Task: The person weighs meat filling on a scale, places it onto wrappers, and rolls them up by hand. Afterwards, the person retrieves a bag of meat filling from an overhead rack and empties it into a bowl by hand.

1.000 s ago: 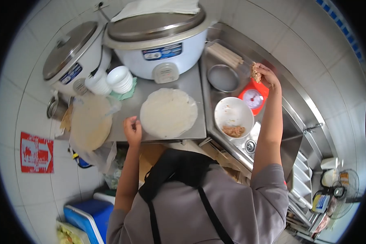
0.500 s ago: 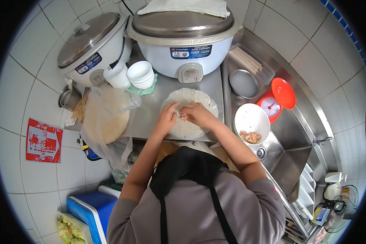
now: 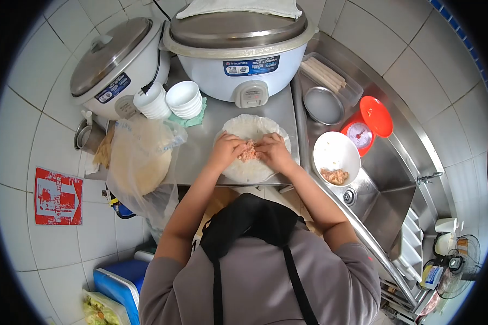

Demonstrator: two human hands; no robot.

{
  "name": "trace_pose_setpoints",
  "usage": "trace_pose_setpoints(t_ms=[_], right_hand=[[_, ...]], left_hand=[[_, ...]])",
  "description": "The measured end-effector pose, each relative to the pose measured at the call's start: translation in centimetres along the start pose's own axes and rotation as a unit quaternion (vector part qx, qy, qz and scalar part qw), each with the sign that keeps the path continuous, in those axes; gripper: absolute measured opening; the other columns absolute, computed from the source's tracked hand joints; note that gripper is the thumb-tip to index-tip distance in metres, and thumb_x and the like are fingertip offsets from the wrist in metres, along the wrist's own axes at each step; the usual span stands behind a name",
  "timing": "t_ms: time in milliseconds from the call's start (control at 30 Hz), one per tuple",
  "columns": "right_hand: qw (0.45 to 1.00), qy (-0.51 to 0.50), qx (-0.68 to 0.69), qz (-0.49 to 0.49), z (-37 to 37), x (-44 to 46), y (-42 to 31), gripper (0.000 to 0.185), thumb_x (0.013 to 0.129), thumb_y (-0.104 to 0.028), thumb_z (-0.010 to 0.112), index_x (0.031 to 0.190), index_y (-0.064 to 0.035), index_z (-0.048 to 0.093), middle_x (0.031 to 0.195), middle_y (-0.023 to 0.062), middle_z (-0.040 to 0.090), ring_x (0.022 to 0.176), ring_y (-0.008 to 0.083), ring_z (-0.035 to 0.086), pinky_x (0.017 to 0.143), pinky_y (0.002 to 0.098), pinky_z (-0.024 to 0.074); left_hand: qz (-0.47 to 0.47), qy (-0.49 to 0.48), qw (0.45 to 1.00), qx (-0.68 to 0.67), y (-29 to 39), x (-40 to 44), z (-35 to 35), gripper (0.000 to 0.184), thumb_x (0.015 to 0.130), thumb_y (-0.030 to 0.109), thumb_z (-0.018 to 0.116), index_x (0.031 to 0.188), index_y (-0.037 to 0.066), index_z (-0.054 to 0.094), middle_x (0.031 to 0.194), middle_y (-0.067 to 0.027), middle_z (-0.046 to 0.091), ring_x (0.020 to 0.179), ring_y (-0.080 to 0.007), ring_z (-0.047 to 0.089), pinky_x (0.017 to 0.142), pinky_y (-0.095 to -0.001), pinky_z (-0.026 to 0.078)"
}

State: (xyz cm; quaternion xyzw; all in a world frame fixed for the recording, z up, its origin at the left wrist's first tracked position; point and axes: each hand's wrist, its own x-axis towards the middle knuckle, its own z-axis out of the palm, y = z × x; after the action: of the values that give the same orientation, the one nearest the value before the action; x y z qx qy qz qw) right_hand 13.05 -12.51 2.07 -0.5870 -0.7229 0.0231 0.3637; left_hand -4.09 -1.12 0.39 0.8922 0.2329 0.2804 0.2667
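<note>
A round pale wrapper (image 3: 249, 172) lies on the steel counter in front of me. At its middle sits a clump of pinkish minced filling (image 3: 249, 152). My left hand (image 3: 227, 150) is at the left side of the filling, its fingers bent and pressed together against it. My right hand (image 3: 274, 153) touches the filling from the right, fingers likewise bent in. The white bowl (image 3: 336, 154) to the right holds more filling near its lower edge. Behind it stands a red scale (image 3: 359, 134) with a red pan (image 3: 376, 116) that bears small bits of filling.
Two large rice cookers (image 3: 238, 67) (image 3: 111, 70) stand at the back. White cups (image 3: 183, 98) are stacked on a green cloth. A plastic bag of wrappers (image 3: 146, 162) lies left. Rolls in a tray (image 3: 322, 75), a metal pan (image 3: 323, 105) and the sink (image 3: 382, 211) are right.
My right hand has come from above the scale to the wrapper with filling. My left hand has moved onto the wrapper too. The filling now lies between both hands.
</note>
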Motion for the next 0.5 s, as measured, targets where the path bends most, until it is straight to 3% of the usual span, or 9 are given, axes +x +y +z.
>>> trace_pose_setpoints(t_ms=[100,233,300,433,500], right_hand=[[0.984,0.019,0.143,0.103,-1.0,0.2,0.7,0.015,0.065,-0.007,0.067,0.080,-0.0083,0.068,0.082,0.0022,0.059,0.090,0.0233,0.048,0.081,0.0351,0.0400],[0.989,-0.023,0.100,0.109,0.1,0.3,0.5,0.015,0.066,-0.009,0.067,0.080,-0.0100,0.069,0.084,0.0027,0.058,0.087,0.0237,0.047,0.080,0.0352,0.0373],[0.994,-0.044,0.019,0.101,1.2,0.0,0.4,0.014,0.065,-0.010,0.069,0.078,-0.0098,0.069,0.084,0.0030,0.058,0.086,0.0236,0.046,0.082,0.0353,0.0356],[0.989,-0.029,0.063,0.129,-0.4,0.8,0.5,0.029,0.062,-0.017,0.072,0.089,-0.0080,0.066,0.089,0.0034,0.057,0.092,0.0255,0.046,0.086,0.0377,0.0326],[0.993,-0.029,0.035,0.111,-0.9,1.1,0.0,0.039,0.060,-0.021,0.074,0.096,-0.0074,0.063,0.091,0.0038,0.056,0.096,0.0268,0.046,0.088,0.0406,0.0306]], left_hand=[[0.029,0.019,0.998,-0.043,1.8,0.4,-1.1,0.016,0.078,0.020,0.060,0.087,0.009,0.067,0.090,-0.0060,0.063,0.089,-0.0237,0.057,0.095,-0.0416,0.036],[0.094,-0.054,0.994,0.024,1.5,-0.2,-0.1,0.019,0.078,0.020,0.063,0.091,0.008,0.067,0.094,-0.0074,0.064,0.091,-0.0227,0.058,0.094,-0.0388,0.037],[0.037,-0.087,0.996,-0.004,0.6,-0.1,-0.1,0.021,0.076,0.020,0.064,0.093,0.007,0.066,0.097,-0.0070,0.063,0.093,-0.0225,0.058,0.093,-0.0373,0.039],[-0.072,-0.068,0.981,-0.168,1.0,-0.1,-1.8,0.028,0.071,0.018,0.068,0.096,0.005,0.064,0.103,-0.0079,0.060,0.094,-0.0228,0.057,0.090,-0.0345,0.041],[-0.013,-0.035,0.996,-0.080,3.0,0.0,-2.4,0.030,0.069,0.016,0.069,0.096,0.004,0.064,0.100,-0.0093,0.060,0.091,-0.0235,0.058,0.087,-0.0335,0.042]])
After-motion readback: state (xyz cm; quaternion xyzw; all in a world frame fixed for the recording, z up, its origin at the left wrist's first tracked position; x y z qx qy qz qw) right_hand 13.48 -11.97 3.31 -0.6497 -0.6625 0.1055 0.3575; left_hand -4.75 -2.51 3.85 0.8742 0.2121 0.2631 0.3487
